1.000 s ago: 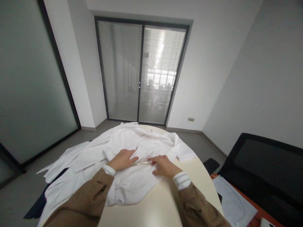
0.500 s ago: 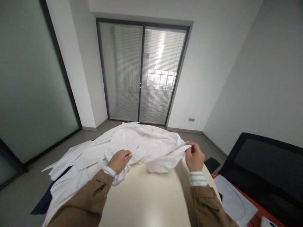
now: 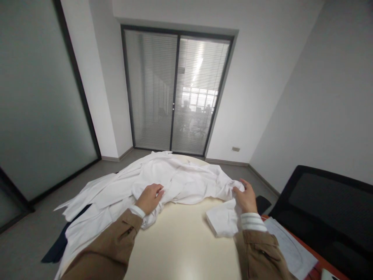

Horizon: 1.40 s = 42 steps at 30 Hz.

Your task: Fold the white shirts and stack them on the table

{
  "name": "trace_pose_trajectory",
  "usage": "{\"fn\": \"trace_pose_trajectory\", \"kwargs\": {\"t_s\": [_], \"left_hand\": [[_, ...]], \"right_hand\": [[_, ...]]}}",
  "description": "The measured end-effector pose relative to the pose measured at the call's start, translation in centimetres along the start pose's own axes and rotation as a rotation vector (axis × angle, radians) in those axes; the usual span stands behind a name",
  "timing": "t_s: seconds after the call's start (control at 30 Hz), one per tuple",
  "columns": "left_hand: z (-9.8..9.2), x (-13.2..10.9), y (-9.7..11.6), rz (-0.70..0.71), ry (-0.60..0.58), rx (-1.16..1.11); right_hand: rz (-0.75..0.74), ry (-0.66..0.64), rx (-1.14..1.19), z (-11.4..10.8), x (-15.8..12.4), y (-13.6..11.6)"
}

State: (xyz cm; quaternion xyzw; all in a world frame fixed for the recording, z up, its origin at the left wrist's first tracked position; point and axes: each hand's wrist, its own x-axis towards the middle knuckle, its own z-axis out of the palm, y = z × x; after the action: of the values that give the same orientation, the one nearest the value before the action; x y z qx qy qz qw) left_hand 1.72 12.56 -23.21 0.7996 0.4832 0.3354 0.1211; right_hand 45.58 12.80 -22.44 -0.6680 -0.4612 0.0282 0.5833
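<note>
A crumpled white garment [image 3: 180, 182] lies in a large heap across the far half of a round cream table [image 3: 180, 245] and hangs over its left side. My left hand [image 3: 149, 198] rests on the heap's near edge with its fingers curled into the fabric. My right hand [image 3: 246, 197] sits at the heap's right end, fingers spread and touching the cloth. Just below it, a squarish flap of white fabric [image 3: 223, 218] lies doubled on the tabletop. I cannot tell whether this flap belongs to the garment.
Dark navy cloth [image 3: 60, 244] shows beneath the white fabric at the left. To the right stand a black chair [image 3: 323, 202] and an orange-edged desk [image 3: 309, 258] with white papers [image 3: 288, 245]. Ahead is a glass door with blinds [image 3: 175, 93].
My right hand has come down and let the lifted fabric edge settle, and a doubled white flap now lies on the table. My left hand has stayed in nearly the same place.
</note>
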Motion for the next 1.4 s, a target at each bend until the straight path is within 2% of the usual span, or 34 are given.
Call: {"fn": "trace_pose_trajectory", "kwargs": {"t_s": [0.13,0.2,0.27,0.3,0.33,0.43,0.5,0.57,0.67,0.73,1.0,1.1,1.17,1.27,1.4], "left_hand": [[-0.2,-0.1,1.3,0.039,0.119,0.019],[-0.1,-0.1,1.9,0.009,0.089,-0.075],[0.2,0.0,2.3,-0.043,0.022,-0.221],[0.4,0.0,2.3,-0.072,-0.003,-0.299],[0.7,0.0,2.3,-0.099,-0.018,-0.37],[1.2,0.1,1.7,-0.149,-0.029,-0.505],[1.4,0.1,1.3,-0.157,-0.024,-0.498],[1.5,0.0,1.1,-0.152,0.015,-0.38],[1.3,-0.2,1.1,-0.117,0.106,-0.152],[1.2,-0.3,1.1,-0.099,0.124,-0.083],[1.1,-0.7,-0.5,-0.024,-0.082,0.081],[1.1,-0.7,-1.3,-0.078,-0.14,0.085],[1.0,-0.6,-1.8,-0.13,-0.133,0.051],[0.8,-0.3,-2.1,-0.204,-0.058,0.033],[0.1,0.1,-2.1,-0.328,0.076,0.111]], "right_hand": [[-0.113,0.205,-0.164,-1.8,0.1,-1.7],[-0.216,0.285,-0.284,-1.9,-0.5,-3.3],[-0.343,0.28,-0.373,-0.9,-2.1,-5.2],[-0.446,0.201,-0.38,-0.1,-3.1,-6.1],[-0.574,0.056,-0.354,0.8,-4.4,-7.0],[-0.864,-0.463,-0.291,3.9,-8.5,-9.1],[-0.956,-0.642,-0.322,5.5,-10.8,-9.8],[-0.991,-0.746,-0.385,6.7,-12.2,-9.9],[-0.959,-0.801,-0.461,7.5,-12.8,-9.3],[-0.921,-0.804,-0.475,7.7,-12.7,-8.9],[-0.842,-0.747,-0.332,7.3,-12.2,-8.6],[-0.832,-0.674,-0.248,7.0,-11.8,-8.1],[-0.781,-0.604,-0.171,6.8,-11.5,-7.7],[-0.622,-0.487,-0.012,6.4,-10.9,-7.2],[-0.336,-0.279,0.246,5.4,-9.7,-6.8]]}}
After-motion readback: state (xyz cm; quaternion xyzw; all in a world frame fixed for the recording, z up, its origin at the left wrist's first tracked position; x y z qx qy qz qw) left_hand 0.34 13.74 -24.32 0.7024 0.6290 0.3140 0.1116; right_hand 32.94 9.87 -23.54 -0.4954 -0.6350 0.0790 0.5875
